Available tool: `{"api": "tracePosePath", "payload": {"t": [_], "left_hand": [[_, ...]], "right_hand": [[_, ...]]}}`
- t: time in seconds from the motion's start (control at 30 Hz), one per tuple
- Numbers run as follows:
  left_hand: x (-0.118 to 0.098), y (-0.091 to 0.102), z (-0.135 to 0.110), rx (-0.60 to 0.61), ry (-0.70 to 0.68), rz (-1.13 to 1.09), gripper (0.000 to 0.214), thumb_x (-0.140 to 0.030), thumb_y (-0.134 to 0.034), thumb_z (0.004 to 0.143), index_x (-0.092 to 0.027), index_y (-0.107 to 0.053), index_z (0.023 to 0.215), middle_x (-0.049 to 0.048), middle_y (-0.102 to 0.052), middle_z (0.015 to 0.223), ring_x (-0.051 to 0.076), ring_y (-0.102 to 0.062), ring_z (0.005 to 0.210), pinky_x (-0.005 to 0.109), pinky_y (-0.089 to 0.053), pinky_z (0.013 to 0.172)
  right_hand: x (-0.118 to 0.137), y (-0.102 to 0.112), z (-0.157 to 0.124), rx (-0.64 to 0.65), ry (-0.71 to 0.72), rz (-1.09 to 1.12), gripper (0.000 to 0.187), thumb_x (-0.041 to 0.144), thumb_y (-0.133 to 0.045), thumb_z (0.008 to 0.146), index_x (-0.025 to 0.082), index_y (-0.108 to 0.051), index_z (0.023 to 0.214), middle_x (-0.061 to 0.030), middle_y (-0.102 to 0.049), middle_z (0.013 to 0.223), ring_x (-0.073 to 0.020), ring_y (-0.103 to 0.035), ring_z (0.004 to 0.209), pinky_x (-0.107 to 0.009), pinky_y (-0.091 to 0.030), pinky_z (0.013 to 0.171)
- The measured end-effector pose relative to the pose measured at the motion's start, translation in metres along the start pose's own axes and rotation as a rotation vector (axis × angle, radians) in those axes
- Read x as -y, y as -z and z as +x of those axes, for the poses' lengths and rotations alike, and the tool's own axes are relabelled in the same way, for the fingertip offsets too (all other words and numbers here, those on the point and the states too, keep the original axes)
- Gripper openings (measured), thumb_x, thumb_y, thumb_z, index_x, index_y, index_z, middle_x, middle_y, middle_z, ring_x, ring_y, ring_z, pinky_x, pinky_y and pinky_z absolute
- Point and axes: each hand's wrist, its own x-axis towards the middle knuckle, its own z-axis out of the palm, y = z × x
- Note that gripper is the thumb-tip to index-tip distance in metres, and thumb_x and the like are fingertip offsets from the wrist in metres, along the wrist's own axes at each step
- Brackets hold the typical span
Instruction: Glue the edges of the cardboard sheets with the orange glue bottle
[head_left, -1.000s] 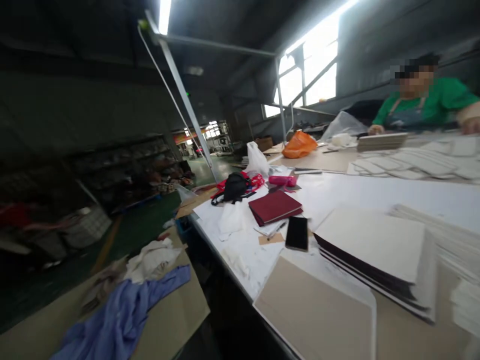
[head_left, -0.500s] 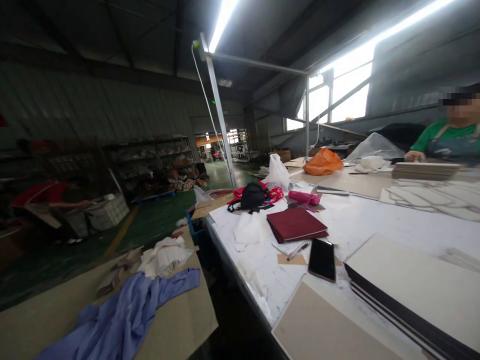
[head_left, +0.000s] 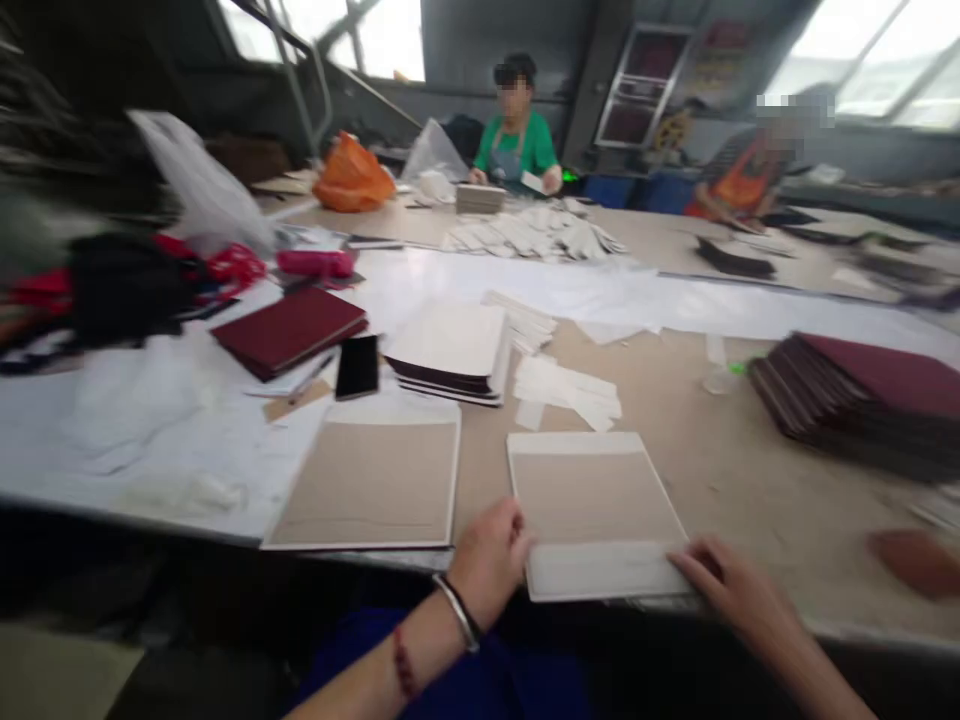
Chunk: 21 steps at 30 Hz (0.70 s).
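A beige board with a white border [head_left: 600,495] lies at the table's front edge, a pale strip across its near side. My left hand [head_left: 491,555], with bracelets at the wrist, has its fingers curled closed at the board's left edge. At the near right corner, my right hand [head_left: 724,580] grips the board between thumb and fingers; some fingertips are hidden or blurred. To the left lies a second beige board [head_left: 382,480], apart from my hands. Loose white strips [head_left: 570,390] are just beyond the held board.
A stack of white-topped boards [head_left: 450,340], a phone [head_left: 358,367] and a maroon folder [head_left: 289,330] lie at left. A maroon stack [head_left: 885,390] stands at right. Across the table are a person in green [head_left: 517,145] and a person in an orange apron [head_left: 742,185].
My view has swung right and down toward the table front. Both my hands have come into view, at the beige board's sides. The blue cloth at left has left the view.
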Motion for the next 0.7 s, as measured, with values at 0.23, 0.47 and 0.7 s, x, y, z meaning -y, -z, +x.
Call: {"api": "tracePosePath", "payload": {"t": [0.23, 0.47, 0.7], "left_hand": [[0.033, 0.007, -0.026, -0.233, -0.472, 0.043, 0.016, -0.016, -0.041, 0.09, -0.018, -0.056, 0.093, 0.0063, -0.062, 0.091, 0.018, -0.06, 0.09, 0.034, -0.051, 0.082], [0.042, -0.002, -0.035, -0.199, -0.86, 0.319, 0.038, -0.002, -0.04, 0.087, -0.013, -0.049, 0.123, 0.0113, -0.058, 0.122, 0.02, -0.047, 0.122, 0.036, -0.045, 0.101], [0.049, -0.006, -0.027, -0.116, -0.935, 0.424, 0.047, -0.009, -0.041, 0.09, -0.018, -0.036, 0.136, 0.0078, -0.053, 0.13, 0.02, -0.041, 0.127, 0.037, -0.041, 0.104]], "right_hand": [[-0.019, 0.02, -0.027, 0.172, -0.059, 0.012, 0.026, 0.045, -0.051, 0.075, 0.023, -0.052, 0.061, 0.0001, -0.058, 0.055, -0.0193, -0.055, 0.053, -0.031, -0.04, 0.054], [-0.011, 0.025, -0.025, 0.204, -0.063, -0.007, 0.026, 0.044, -0.049, 0.075, 0.023, -0.049, 0.061, -0.0001, -0.056, 0.055, -0.0186, -0.053, 0.055, -0.028, -0.039, 0.054], [-0.001, 0.029, -0.026, 0.249, -0.086, -0.03, 0.022, 0.036, -0.048, 0.08, 0.022, -0.047, 0.064, 0.0011, -0.054, 0.06, -0.0166, -0.051, 0.059, -0.026, -0.036, 0.058]]}}
